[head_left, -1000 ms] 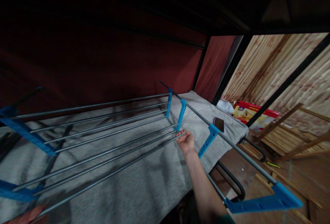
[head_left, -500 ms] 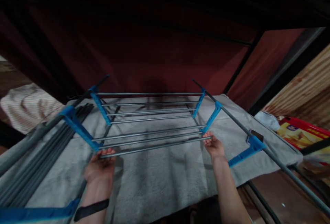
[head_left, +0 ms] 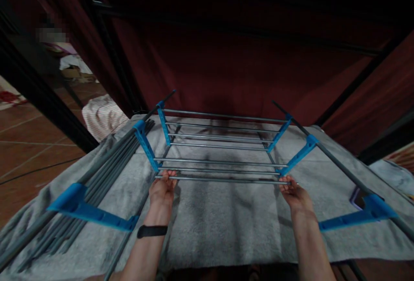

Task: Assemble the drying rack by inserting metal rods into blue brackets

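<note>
A rack of grey metal tubes and blue plastic brackets lies on a grey cloth [head_left: 220, 225]. My left hand [head_left: 163, 184] is closed around the left end of the nearest cross tube [head_left: 223, 180]. Around that tube's right end, my right hand [head_left: 293, 191] is closed too. The tube lies just in front of the blue left bracket [head_left: 146, 146] and the blue right bracket [head_left: 298, 156], whose fitted cross tubes run behind it. Closer to me, another left bracket [head_left: 93, 212] and another right bracket [head_left: 355, 219] have no tubes between them.
Several loose grey tubes [head_left: 97, 199] lie in a bundle on the left. A dark phone-like object [head_left: 357, 198] rests behind the near right bracket. Dark red curtain [head_left: 226, 74] hangs behind. Striped cloth [head_left: 103, 117] and tiled floor [head_left: 32, 151] show at the left.
The view has swung left, so the rack appears further right. Both hands still hold the tube ends; the tube now looks more level, with my left hand nearer the left bracket's lower end.
</note>
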Demonstrator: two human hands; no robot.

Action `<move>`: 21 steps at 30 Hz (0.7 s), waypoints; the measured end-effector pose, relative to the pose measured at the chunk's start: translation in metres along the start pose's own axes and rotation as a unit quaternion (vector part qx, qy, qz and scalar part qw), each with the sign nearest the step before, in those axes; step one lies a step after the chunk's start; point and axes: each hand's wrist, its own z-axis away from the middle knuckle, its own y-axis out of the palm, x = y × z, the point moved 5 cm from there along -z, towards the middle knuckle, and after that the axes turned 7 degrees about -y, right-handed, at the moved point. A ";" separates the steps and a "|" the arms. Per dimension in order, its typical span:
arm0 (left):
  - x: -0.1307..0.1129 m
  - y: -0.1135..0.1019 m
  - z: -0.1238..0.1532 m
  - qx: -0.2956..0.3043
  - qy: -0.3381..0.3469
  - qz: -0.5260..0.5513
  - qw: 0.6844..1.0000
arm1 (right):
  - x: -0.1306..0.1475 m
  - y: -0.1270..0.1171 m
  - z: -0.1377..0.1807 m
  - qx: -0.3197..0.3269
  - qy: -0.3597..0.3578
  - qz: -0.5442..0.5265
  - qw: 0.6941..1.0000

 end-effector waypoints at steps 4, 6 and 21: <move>0.001 0.002 0.002 0.010 0.004 -0.026 1.000 | 0.003 -0.001 0.002 -0.004 -0.003 -0.003 1.000; 0.002 0.003 0.004 0.022 0.003 -0.037 0.999 | 0.003 0.001 0.003 0.009 0.000 0.007 1.000; 0.012 0.007 0.006 0.074 0.004 -0.062 0.995 | -0.004 0.011 0.017 0.031 0.007 0.092 0.995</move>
